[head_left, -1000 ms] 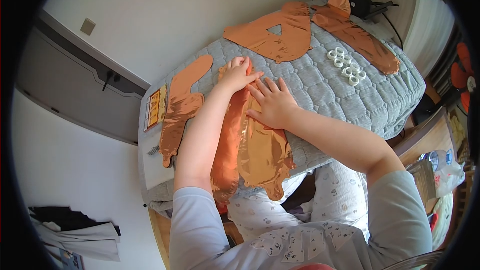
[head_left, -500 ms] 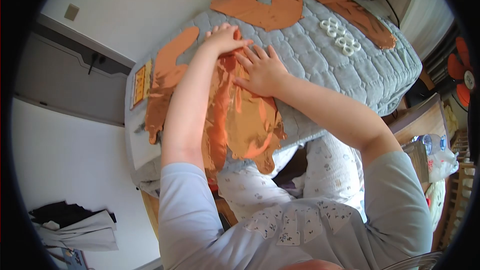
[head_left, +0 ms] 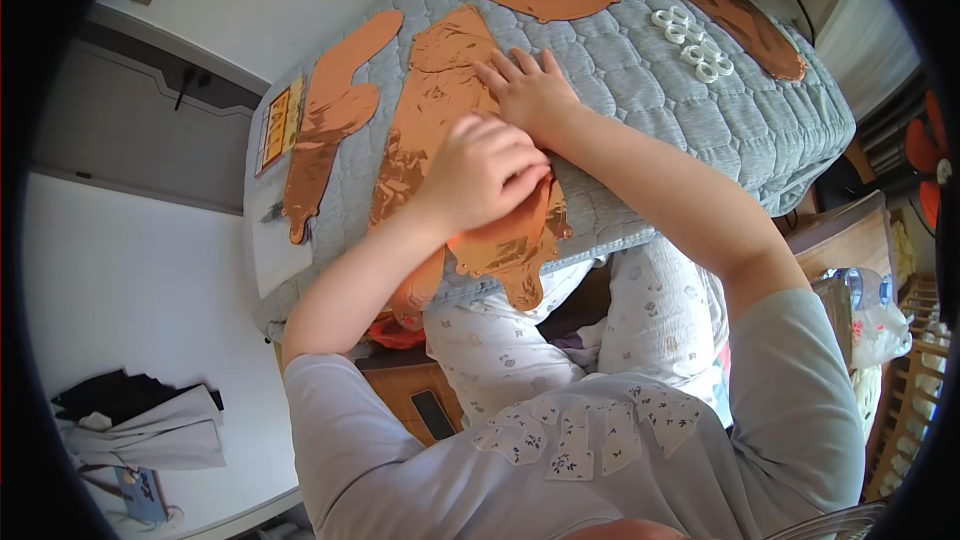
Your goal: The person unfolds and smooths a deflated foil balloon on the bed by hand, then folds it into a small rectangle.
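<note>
Over the shiny copper-orange foil piece (head_left: 420,140), your left hand (head_left: 482,170) curls its fingers; whether they pinch the film is hidden. Your right hand (head_left: 535,102) spreads its fingers, palm down, at the right edge, gripping nothing. Beneath lies the grey quilted bed cover (head_left: 650,130), the foil's rounded tab (head_left: 524,294) reaching its near edge. Expect thin, light, slick film that creases and may tear; take it by the rim or tab.
</note>
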Demonstrator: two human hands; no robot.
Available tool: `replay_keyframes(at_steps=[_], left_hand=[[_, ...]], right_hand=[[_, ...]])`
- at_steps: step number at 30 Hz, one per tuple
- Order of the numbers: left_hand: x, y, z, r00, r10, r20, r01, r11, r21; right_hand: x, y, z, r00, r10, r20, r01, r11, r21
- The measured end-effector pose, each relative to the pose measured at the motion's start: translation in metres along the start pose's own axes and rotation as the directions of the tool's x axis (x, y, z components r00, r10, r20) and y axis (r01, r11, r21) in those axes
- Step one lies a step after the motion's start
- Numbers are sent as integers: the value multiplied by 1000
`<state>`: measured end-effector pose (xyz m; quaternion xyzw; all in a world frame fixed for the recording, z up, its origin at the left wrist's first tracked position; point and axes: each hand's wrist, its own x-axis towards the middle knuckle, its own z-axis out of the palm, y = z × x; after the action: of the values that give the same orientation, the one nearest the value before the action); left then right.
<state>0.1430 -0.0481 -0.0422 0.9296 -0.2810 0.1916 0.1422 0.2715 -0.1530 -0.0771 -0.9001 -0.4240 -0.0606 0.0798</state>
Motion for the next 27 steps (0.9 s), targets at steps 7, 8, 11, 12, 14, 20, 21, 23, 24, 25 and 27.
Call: replay_keyframes(at_steps=[7,8,11,12,14,20,21,23,24,25,27], left_hand=[[-22,19,13,999,37,-31,-32,990,135],[-22,21,12,999,47,-20,-43,988,145],[-23,33,14,999,33,-31,-29,991,134],[-25,37,15,999,23,-35,-18,990,138],[-29,44,12,1000,-2,20,1,997,74],[-52,73,-19,972,-5,234,43,987,-157],[-56,72,-27,972,-14,234,50,988,-149],[-71,68,-49,973,-96,209,125,984,-130],[-80,64,-58,972,-108,210,135,983,-122],[-89,58,-68,962,-184,201,194,980,-33],[-106,51,-73,952,-255,170,212,948,237]], right_hand=[[-1,-1,1,1000,25,-17,-25,999,29],[-1,0,2,1000,23,-17,-23,999,26],[0,0,4,999,11,-32,-10,1000,29],[0,0,4,999,14,-43,-12,1000,28],[1,0,5,998,2,-58,-1,1000,28],[1,1,10,995,-1,-101,5,999,41],[1,2,11,995,6,-100,-3,1000,30],[2,2,11,995,2,-101,1,1000,25],[2,1,9,996,9,-90,-7,1000,20],[1,1,8,997,16,-78,-15,1000,14],[2,1,8,998,9,-69,-8,1000,17]])
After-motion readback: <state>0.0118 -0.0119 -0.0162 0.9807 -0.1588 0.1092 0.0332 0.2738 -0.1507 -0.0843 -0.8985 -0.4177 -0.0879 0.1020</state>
